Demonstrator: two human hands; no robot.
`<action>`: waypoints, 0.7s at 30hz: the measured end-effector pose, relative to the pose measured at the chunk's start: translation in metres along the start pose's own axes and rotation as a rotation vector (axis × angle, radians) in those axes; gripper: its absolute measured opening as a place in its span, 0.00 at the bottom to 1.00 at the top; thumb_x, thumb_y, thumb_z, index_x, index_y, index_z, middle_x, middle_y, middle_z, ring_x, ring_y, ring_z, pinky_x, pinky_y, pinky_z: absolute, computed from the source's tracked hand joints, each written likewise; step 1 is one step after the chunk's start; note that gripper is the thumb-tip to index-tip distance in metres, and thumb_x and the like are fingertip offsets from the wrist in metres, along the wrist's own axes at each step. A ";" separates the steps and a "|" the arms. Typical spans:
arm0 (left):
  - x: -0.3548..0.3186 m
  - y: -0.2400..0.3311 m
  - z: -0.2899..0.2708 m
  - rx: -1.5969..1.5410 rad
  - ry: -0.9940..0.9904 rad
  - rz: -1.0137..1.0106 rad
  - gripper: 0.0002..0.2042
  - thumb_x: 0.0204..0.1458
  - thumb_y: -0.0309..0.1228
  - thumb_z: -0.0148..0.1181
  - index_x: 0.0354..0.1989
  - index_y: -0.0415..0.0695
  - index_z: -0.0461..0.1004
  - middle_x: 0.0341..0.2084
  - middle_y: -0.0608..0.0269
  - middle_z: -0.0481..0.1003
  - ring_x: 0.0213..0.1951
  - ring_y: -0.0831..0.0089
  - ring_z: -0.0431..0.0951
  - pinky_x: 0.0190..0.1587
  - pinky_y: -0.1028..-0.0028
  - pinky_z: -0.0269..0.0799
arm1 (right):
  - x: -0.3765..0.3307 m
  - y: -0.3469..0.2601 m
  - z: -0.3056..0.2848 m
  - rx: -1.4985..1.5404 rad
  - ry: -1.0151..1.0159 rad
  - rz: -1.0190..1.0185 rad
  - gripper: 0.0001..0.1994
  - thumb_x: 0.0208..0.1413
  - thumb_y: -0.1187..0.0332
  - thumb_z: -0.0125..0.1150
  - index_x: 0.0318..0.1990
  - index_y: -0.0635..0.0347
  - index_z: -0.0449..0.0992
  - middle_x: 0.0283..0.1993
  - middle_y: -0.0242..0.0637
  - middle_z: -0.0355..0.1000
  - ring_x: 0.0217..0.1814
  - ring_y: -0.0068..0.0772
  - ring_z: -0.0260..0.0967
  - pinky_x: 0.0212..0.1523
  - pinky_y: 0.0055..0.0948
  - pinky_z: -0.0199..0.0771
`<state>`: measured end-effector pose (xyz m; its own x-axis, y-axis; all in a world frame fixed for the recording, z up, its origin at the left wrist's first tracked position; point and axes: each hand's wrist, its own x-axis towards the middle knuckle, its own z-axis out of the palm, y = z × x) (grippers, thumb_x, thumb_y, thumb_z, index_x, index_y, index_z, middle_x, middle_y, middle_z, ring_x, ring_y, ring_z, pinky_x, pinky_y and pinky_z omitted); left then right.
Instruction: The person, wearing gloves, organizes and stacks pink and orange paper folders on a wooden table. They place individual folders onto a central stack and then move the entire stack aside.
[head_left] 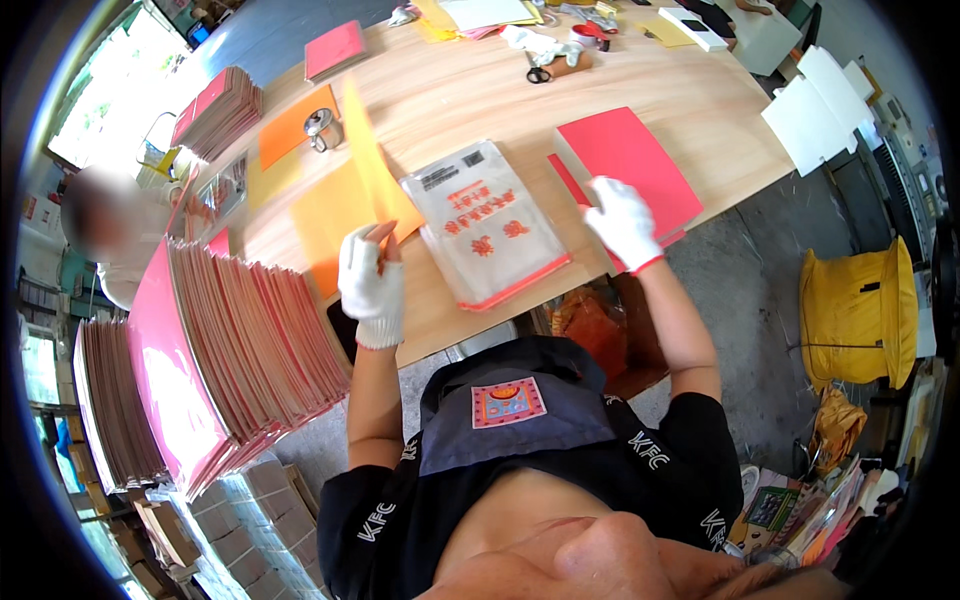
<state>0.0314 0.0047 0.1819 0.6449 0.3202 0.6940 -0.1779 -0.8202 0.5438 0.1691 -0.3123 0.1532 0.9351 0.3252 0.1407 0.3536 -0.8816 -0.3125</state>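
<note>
White-gloved left hand adjoins folded yellow paper; white-gloved right hand is at red rectangular stack; grasps cannot be determined.

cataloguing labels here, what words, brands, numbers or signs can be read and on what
I won't copy wording or brands; print shows here:
Bag: red characters; dark print at its top corner, too small to read.
Black clothing: white lettering, repeated.
Patch: marks too small to read.

Right hand is covering near end of red strip. Co-worker's head is showing blurred beyond tabletop's left edge.
</note>
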 end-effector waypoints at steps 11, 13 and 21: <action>0.072 0.028 0.106 -0.272 -0.243 -0.306 0.13 0.47 0.16 0.55 0.40 0.45 0.76 0.31 0.66 0.73 0.23 0.80 0.66 0.29 0.78 0.66 | -0.015 0.112 -0.018 0.004 -0.248 0.285 0.26 0.44 0.53 0.61 0.50 0.56 0.69 0.48 0.50 0.70 0.53 0.50 0.68 0.49 0.43 0.70; 0.080 0.047 0.110 -0.263 -0.236 -0.161 0.13 0.47 0.16 0.54 0.40 0.44 0.76 0.31 0.65 0.73 0.25 0.79 0.69 0.30 0.78 0.66 | -0.015 0.126 -0.020 0.107 -0.227 0.246 0.22 0.48 0.55 0.57 0.49 0.57 0.70 0.43 0.52 0.72 0.49 0.52 0.70 0.46 0.45 0.70; 0.079 0.199 0.200 -0.204 -0.605 0.452 0.15 0.43 0.18 0.51 0.40 0.47 0.75 0.37 0.57 0.76 0.41 0.57 0.76 0.45 0.64 0.72 | -0.042 0.163 -0.060 0.184 0.309 0.256 0.13 0.55 0.64 0.47 0.46 0.54 0.69 0.33 0.56 0.73 0.38 0.61 0.71 0.39 0.53 0.69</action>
<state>0.1954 -0.2281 0.2508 0.7599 -0.3870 0.5224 -0.6154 -0.6872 0.3861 0.1858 -0.4897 0.1523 0.9524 -0.0382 0.3025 0.1354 -0.8359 -0.5319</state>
